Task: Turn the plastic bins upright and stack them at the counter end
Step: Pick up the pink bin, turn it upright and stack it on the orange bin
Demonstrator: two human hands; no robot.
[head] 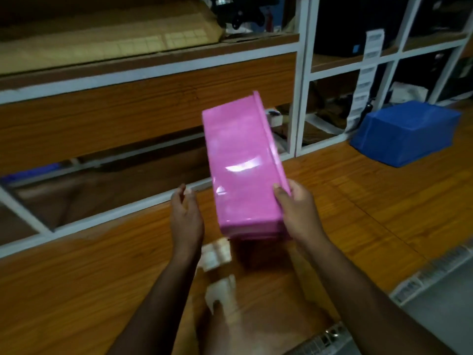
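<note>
Seen from a camera on the person's head, looking forward and down, two bare forearms reach out over a wooden bench [358,201] with an orange-brown grain. A glossy pink plastic bin [243,170] is held in the air above the middle of the bench, tipped on its side so that its smooth, closed bottom faces the camera and its rim runs along the right edge. It is long and rectangular, with rounded corners, and a bright streak of reflected light crosses its surface. The right hand [297,211] has its grip closed on the bin's near right corner, thumb pressed on the bottom face and fingers hidden behind the rim. The left hand [186,216] is just beside the bin's left edge with an open, slack grip, fingers loosely curled and holding nothing; whether it touches the bin cannot be told. A blue plastic bin [404,134] rests upside down on the far right of the bench, well apart from the pink one. Blurred pale objects [217,252] lie on the bench below the hands, too smeared to identify. Behind the bench stand white-framed shelves [302,73] with wood-grain panels and dim clutter.
</note>
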